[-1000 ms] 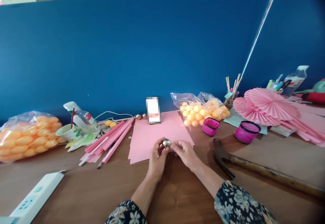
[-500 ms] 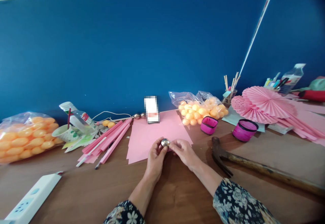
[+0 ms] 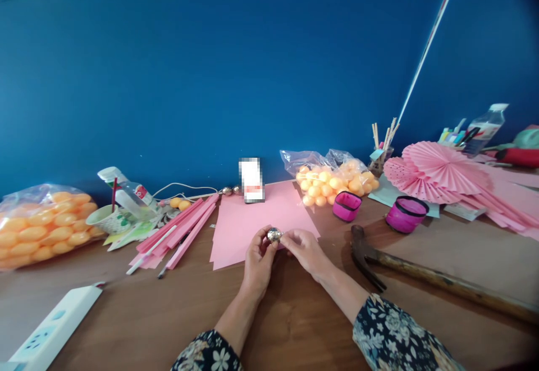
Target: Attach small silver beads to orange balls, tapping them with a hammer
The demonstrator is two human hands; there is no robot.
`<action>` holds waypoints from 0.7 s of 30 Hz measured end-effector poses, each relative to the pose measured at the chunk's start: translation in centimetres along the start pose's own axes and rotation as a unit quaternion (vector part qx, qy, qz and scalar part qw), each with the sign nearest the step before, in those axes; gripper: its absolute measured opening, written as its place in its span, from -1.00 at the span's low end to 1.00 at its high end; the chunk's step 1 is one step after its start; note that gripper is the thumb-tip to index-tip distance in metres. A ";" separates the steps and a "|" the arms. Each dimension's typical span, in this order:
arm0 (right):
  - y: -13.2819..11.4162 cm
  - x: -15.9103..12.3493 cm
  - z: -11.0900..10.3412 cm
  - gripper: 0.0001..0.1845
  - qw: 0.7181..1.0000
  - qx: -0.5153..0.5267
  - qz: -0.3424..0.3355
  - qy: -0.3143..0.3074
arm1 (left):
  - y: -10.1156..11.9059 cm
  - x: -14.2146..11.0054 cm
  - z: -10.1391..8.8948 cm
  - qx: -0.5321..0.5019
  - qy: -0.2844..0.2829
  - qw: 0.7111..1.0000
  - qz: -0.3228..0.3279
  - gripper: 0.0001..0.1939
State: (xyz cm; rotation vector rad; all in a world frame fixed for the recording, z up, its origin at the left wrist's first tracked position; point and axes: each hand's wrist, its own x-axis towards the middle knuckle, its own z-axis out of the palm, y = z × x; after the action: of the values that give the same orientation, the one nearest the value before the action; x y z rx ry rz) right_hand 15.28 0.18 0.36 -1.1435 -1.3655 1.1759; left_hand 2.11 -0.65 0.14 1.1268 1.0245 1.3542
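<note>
The left hand [image 3: 257, 260] grasps a shiny ball [image 3: 273, 234] over the paper's [image 3: 248, 222] near edge. The right hand's [image 3: 306, 252] fingertips sit at its right side; whether they grip it, I cannot tell. It looks stiff, slick and probably light, best pinched around its widest part.

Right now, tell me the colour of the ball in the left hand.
Shiny silver ball, seen in the head view.
</note>
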 end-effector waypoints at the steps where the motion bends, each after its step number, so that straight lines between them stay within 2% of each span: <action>1: 0.0 0.0 0.0 -0.66 1.000 0.004 0.001 0.001 | 0.0 0.0 0.0 0.002 0.000 1.000 0.001 -0.57; 12: -0.7 0.0 -0.1 -0.65 0.997 0.079 0.021 0.005 | 0.0 -0.3 0.1 -0.012 -0.012 1.000 -0.021 -0.53; 17: -0.7 0.0 0.0 -0.68 0.993 0.116 0.007 -0.005 | -0.1 -0.3 0.1 -0.089 -0.024 0.994 -0.051 -0.52; 21: -0.5 -0.1 0.0 -0.71 0.995 0.100 0.001 -0.007 | -0.1 -0.4 0.2 -0.136 -0.019 0.988 -0.068 -0.55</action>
State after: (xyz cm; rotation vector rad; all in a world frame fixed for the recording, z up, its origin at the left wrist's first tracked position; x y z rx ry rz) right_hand 15.21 0.08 0.85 -0.9947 -1.2277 1.2928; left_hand 2.32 -1.00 0.08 0.8602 0.8430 1.3131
